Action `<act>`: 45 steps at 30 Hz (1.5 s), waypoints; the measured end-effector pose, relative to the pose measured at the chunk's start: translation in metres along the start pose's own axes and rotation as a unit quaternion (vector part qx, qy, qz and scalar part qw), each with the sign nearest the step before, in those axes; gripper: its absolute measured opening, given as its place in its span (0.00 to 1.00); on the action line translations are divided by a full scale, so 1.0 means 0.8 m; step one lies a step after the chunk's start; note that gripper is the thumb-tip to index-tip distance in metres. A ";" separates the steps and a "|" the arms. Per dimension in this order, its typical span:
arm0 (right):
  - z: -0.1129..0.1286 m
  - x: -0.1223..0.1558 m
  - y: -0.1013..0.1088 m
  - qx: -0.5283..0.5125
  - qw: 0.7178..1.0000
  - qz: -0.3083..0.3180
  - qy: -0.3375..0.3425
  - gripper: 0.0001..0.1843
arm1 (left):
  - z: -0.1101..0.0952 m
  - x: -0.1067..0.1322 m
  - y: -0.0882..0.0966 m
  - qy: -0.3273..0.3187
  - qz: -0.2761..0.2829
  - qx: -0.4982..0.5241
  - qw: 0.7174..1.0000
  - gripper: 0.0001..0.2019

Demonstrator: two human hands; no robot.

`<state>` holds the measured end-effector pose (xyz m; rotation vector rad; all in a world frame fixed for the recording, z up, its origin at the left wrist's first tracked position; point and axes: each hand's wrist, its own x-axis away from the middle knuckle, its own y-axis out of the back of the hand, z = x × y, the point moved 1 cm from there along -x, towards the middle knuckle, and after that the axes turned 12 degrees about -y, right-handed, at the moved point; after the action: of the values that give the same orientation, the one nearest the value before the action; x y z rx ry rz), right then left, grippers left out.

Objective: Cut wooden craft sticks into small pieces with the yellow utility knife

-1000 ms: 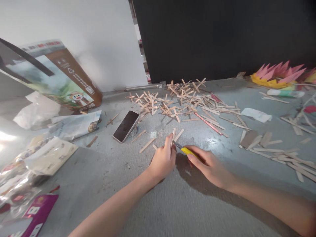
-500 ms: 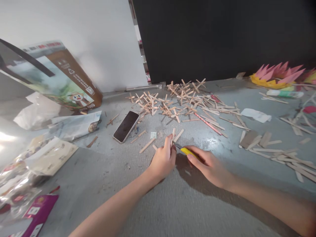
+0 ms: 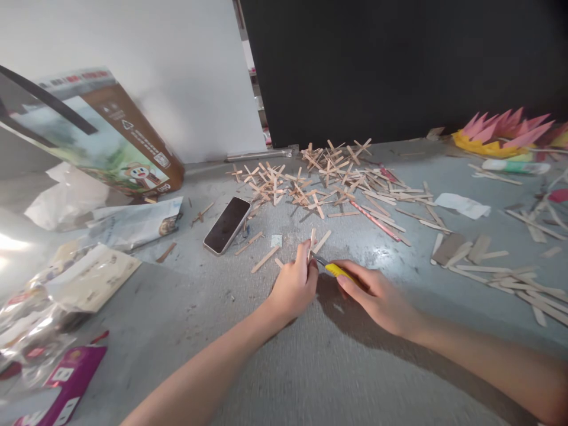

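Observation:
My left hand (image 3: 293, 287) rests on the grey floor with its fingers pinched on a small wooden stick (image 3: 311, 242) that points away from me. Right beside it, my right hand (image 3: 376, 294) grips a yellow utility knife (image 3: 335, 270), and the blade tip touches the stick near my left fingers. More loose sticks (image 3: 265, 259) lie just left of my left hand. A big heap of crossed wooden sticks (image 3: 319, 180) spreads across the floor behind both hands.
A phone (image 3: 227, 225) lies screen-up left of the heap. A tilted carton (image 3: 97, 139) and plastic bags (image 3: 75, 278) crowd the left side. A pink-and-yellow paper flower (image 3: 503, 135), flat sticks (image 3: 501, 272) and white paper (image 3: 462, 205) lie at right. A dark wall (image 3: 399, 65) stands behind.
Both hands stay where they were, the knife still against the stick. The view has shifted very slightly.

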<state>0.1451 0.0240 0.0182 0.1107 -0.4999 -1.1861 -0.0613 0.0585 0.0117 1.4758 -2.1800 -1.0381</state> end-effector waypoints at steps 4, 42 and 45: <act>0.000 0.001 0.000 0.005 1.000 0.001 -0.003 0.23 | -0.001 0.000 0.001 0.004 0.005 0.005 1.000 0.22; -0.003 0.000 0.000 0.007 1.000 -0.005 -0.007 0.25 | 0.001 -0.001 -0.002 -0.013 0.003 0.032 0.999 0.17; -0.005 0.000 0.000 0.007 1.000 -0.005 -0.007 0.25 | 0.001 -0.001 -0.002 -0.017 -0.001 0.028 0.999 0.17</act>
<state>0.1469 0.0231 0.0147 0.1163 -0.5210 -1.1935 -0.0603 0.0596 0.0098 1.4957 -2.2477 -1.0188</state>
